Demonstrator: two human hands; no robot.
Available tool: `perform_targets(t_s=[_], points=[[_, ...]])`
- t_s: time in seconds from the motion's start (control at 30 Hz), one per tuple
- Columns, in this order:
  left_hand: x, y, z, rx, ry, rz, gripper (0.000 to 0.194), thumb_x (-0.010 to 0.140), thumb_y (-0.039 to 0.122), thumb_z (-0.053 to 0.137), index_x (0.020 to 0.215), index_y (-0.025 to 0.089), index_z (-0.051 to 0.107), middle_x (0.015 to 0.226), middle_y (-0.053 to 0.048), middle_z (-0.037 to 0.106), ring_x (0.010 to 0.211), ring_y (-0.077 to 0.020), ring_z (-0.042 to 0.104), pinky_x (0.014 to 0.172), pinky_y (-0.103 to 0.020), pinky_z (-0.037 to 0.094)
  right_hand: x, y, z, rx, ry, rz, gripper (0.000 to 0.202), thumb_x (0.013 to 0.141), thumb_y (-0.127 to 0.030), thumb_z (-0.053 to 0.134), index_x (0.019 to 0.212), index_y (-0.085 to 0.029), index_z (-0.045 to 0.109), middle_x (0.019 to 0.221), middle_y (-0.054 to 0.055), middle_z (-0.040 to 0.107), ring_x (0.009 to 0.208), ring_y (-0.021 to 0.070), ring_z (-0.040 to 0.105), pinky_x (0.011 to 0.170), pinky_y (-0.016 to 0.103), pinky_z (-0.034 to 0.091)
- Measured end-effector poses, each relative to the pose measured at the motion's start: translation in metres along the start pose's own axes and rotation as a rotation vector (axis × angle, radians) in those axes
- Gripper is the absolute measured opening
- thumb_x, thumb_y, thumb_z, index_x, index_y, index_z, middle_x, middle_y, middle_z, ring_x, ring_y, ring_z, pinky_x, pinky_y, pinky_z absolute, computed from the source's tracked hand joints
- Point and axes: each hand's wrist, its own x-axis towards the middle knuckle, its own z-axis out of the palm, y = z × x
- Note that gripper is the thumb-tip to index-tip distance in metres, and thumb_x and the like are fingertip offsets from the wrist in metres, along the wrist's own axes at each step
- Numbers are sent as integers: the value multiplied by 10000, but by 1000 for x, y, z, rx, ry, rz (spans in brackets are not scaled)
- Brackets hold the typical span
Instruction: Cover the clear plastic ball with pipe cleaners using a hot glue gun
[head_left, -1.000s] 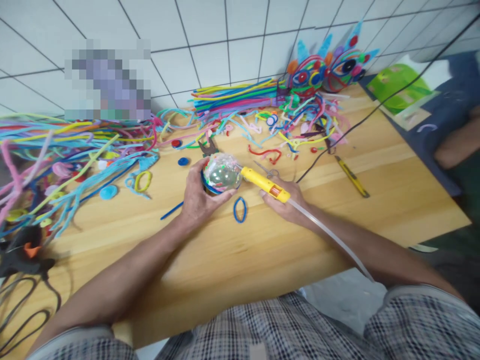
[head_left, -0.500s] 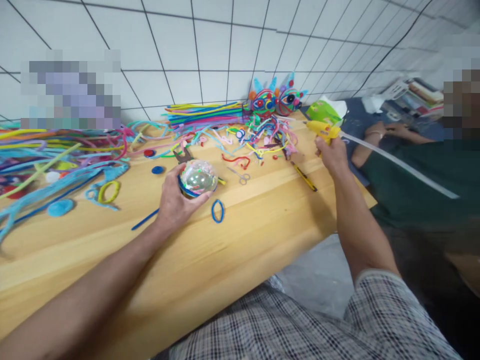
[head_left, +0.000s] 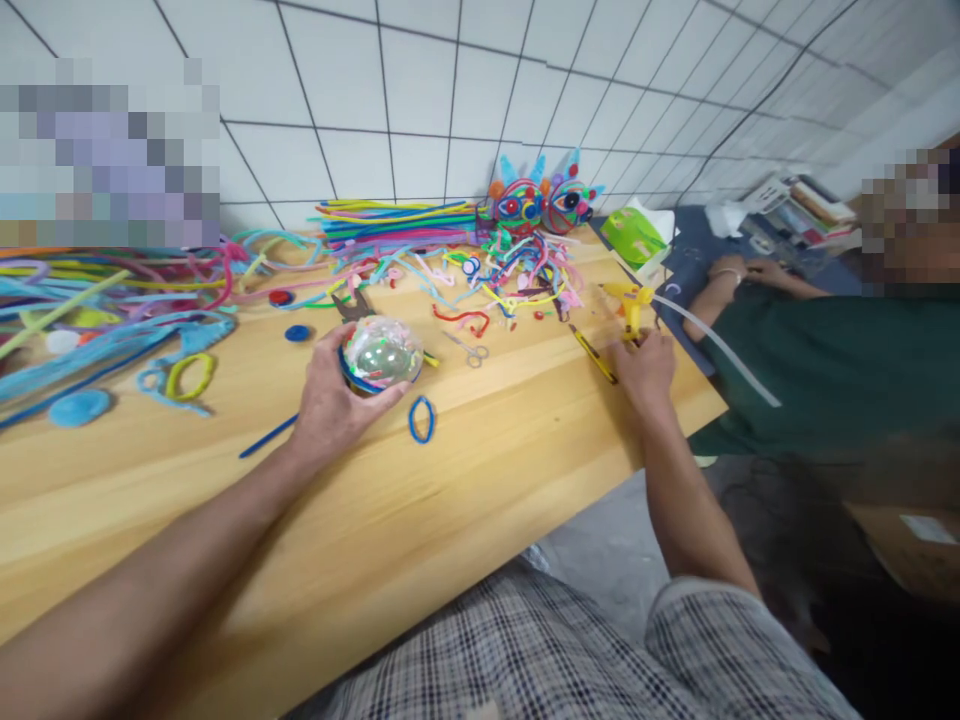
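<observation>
My left hand (head_left: 330, 395) is curled around a clear round ball (head_left: 381, 352) with coloured bits on it and a blue band around its lower side. The ball is held just above the table. At the right, my right hand (head_left: 646, 368) has its fingers at the lower end of the handle of a yellow hot glue gun (head_left: 628, 298), low over the table. A long whitish glue stick (head_left: 724, 345) sticks out from the gun's back. Pliers (head_left: 352, 307) lie behind the ball, and a blue pipe-cleaner loop (head_left: 421, 420) lies in front of it.
A yellow utility knife (head_left: 594, 355) and small scissors (head_left: 472, 352) lie between my hands. Pipe cleaners (head_left: 401, 222) are piled along the wall, beside two decorated masks (head_left: 517, 205). A co-worker's hands (head_left: 731, 270) rest at a dark table on the right.
My right hand has come down with the glue gun towards the table, and more of the handle shows. My left hand keeps the ball. The view has shifted slightly.
</observation>
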Motion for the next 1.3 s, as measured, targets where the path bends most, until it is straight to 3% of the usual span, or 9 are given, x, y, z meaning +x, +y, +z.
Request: perform_targets(t_s=[0.13,0.2,0.33,0.47,0.67,0.9,1.07,1.2,1.3], points=[[-2,0,3,-19,12,49,1074,705,582,1026,1571,256,479,1533,-170,630,1406,-434,693,1228,-644,588,-41,-28,1,29,-131,-192,445,1006,-484,633,1279,-151,750,1251,255,786,1237,414,680,1147,615,533],[-3,0,3,6,8,83,1075,710,552,1025,1563,235,453,1530,-176,621,1442,-428,670,1271,-636,552,-41,-41,2,40,-177,-225,379,1001,-417,604,1214,-157,780,1210,256,798,1219,419,681,1144,621,524],[-4,3,5,38,-10,79,1099,701,520,1051,1554,225,423,1531,-188,617,1436,-408,677,1261,-590,556,-33,-51,-6,104,-275,-148,335,953,-324,599,1173,-170,800,1174,221,808,1151,389,719,1086,578,561],[-3,8,6,56,-3,84,1096,691,492,1065,1539,208,430,1514,-190,635,1413,-405,699,1247,-572,567,-52,-60,-17,235,-274,-226,262,981,-343,570,1052,-233,798,1123,170,804,1094,353,735,1046,538,591],[-1,8,9,26,18,107,1085,682,414,1081,1538,224,441,1511,-174,653,1423,-417,689,1244,-609,567,-79,-106,-9,164,-235,-204,400,952,-432,669,1252,-183,756,1356,231,754,1122,348,740,1050,523,599],[-1,10,17,-52,44,77,1072,702,415,1091,1548,223,461,1495,-175,672,1410,-430,697,1227,-634,564,-75,-103,-34,132,-315,-208,287,932,-496,694,1028,-227,731,1146,163,767,1034,308,702,1009,495,589],[0,14,19,-51,47,79,1053,708,407,1081,1535,239,451,1519,-180,676,1422,-402,699,1221,-595,570,-90,-101,-40,144,-421,-300,313,909,-571,678,790,-294,593,896,96,723,942,307,660,912,477,551],[0,15,18,-56,19,78,1047,726,385,1065,1545,245,428,1528,-184,672,1443,-413,690,1236,-609,549,-104,-125,-43,289,-360,-148,383,912,-657,690,854,-297,572,761,36,694,742,253,631,744,403,506],[0,15,16,-60,-6,88,1037,735,368,1057,1547,238,426,1534,-192,671,1452,-419,686,1229,-610,551,-112,-165,-45,585,-372,-182,427,918,-681,743,939,-284,588,705,-27,679,638,194,614,671,346,509]])
